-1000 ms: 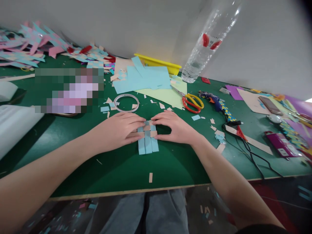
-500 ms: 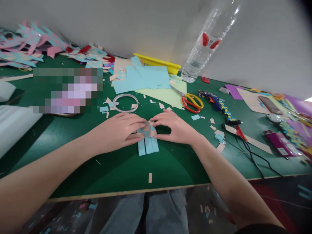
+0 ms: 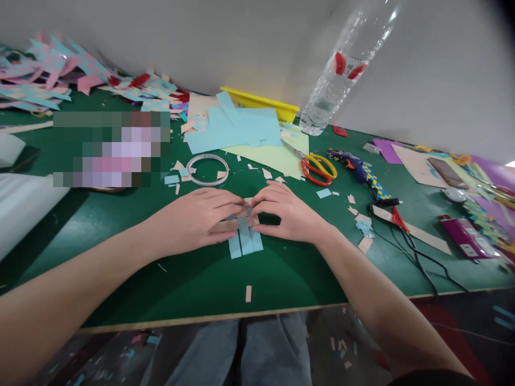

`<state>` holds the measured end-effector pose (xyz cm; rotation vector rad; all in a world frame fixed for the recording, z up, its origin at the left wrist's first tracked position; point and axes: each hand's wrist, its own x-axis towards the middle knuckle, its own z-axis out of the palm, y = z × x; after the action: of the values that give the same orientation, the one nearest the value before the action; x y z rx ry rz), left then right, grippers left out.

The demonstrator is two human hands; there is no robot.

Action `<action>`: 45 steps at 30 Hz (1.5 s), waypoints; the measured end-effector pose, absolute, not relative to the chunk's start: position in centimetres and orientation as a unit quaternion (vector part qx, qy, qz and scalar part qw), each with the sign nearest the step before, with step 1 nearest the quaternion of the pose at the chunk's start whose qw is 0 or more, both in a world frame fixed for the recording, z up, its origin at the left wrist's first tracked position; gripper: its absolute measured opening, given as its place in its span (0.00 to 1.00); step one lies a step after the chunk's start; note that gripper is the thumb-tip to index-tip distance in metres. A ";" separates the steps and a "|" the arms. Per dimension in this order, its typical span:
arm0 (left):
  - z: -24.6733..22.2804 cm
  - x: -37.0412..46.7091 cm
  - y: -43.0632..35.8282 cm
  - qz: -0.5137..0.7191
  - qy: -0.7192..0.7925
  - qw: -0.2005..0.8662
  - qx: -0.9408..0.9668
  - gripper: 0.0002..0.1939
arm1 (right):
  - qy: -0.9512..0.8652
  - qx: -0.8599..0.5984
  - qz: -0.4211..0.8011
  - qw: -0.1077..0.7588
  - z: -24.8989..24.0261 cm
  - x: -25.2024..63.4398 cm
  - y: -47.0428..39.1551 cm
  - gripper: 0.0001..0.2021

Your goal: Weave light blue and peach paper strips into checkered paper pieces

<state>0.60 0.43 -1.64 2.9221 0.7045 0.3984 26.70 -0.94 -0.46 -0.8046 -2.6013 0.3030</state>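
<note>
A small weave of light-blue and pale-pink paper strips (image 3: pixel 246 241) lies flat on the green table in front of me. Its blue strips run towards me, and pink ones cross them near the top. From the left, my left hand (image 3: pixel 201 214) grips the weave's left edge, its fingers bent and pressed together around the pink strip ends. My right hand (image 3: pixel 284 209) pinches the right edge between curled fingers and thumb. The fingertips of both hands hide much of the woven part.
Beyond my hands lie a roll of clear tape (image 3: pixel 208 170), scissors (image 3: pixel 318 167) and blue paper sheets (image 3: pixel 245 127). A water bottle (image 3: pixel 341 69) stands behind. Cables (image 3: pixel 410 241) are at right; a pile of paper strips (image 3: pixel 52 69) at far left. Paper scraps lie around.
The fingers of both hands have shifted slightly over the weave, and my left hand now covers a little more of its left side. Everything else stays in place.
</note>
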 end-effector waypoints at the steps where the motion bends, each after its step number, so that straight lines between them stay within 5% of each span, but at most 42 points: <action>1: -1.7 0.6 0.4 0.130 0.229 0.055 0.963 0.22 | -0.931 -0.288 0.108 0.198 -0.5 26.7 -0.9 0.07; 29: -1.8 0.9 0.6 0.133 0.193 0.063 0.970 0.16 | -0.907 -0.343 0.108 0.218 -0.6 26.6 -0.8 0.10; 36: -1.3 0.9 0.3 0.132 0.191 0.043 0.972 0.20 | -0.897 -0.398 0.090 0.169 -0.9 26.6 -0.9 0.18; 45: -2.2 0.5 0.4 0.131 0.272 0.068 0.951 0.28 | -0.884 -0.386 0.169 0.201 -1.0 26.2 -1.0 0.11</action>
<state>0.51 0.39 -2.20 2.8643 0.8178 0.3942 26.17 -1.01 -1.02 -1.0794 -2.4711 0.4734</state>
